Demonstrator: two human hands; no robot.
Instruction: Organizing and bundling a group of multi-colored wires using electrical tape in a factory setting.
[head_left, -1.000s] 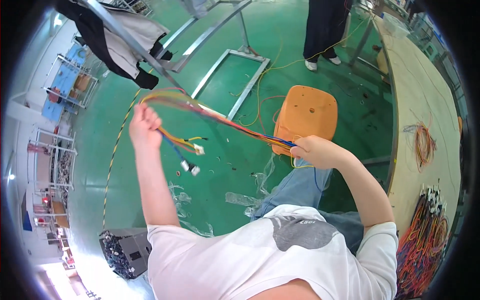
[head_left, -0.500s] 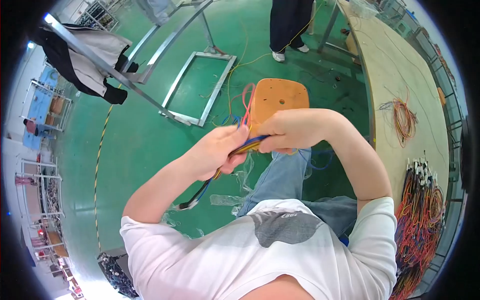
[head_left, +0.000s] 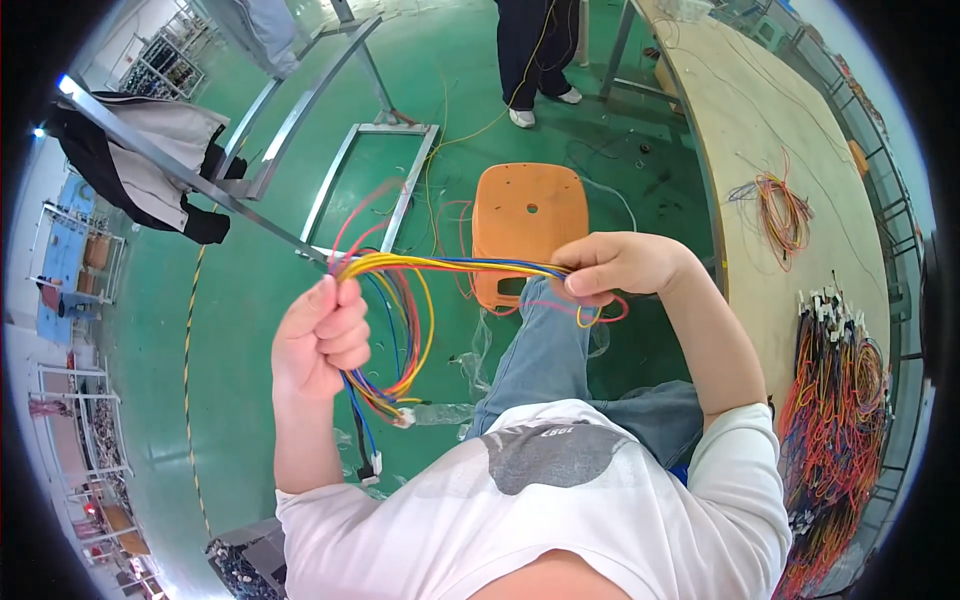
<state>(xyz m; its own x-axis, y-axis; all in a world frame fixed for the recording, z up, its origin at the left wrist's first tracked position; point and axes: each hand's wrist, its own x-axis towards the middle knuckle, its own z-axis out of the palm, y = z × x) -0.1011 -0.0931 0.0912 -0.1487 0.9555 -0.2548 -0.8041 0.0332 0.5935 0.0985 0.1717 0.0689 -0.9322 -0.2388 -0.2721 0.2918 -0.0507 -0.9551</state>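
Note:
A bundle of thin wires (head_left: 460, 264), yellow, blue, red and black, is stretched between my two hands above an orange stool (head_left: 530, 205). My left hand (head_left: 325, 340) is closed in a fist around the bundle, and a loop hangs down beside it. White connectors (head_left: 372, 467) dangle at the lower wire ends below that hand. With fingers and thumb pinched, my right hand (head_left: 610, 268) grips the other end of the bundle. A small red and yellow loop sticks out under the right fingers.
On the right stands a long pale table (head_left: 750, 130) with a coiled wire bundle (head_left: 782, 215) and a large heap of connector-ended wires (head_left: 835, 400). A metal frame (head_left: 345, 170) rests on the green floor. Clothing (head_left: 150, 150) hangs over a rail. Another person's legs (head_left: 535, 60) stand beyond the stool.
My hands have moved apart, the left going leftward and turning upright, so the wires are now pulled out straight between them. The view has shifted slightly.

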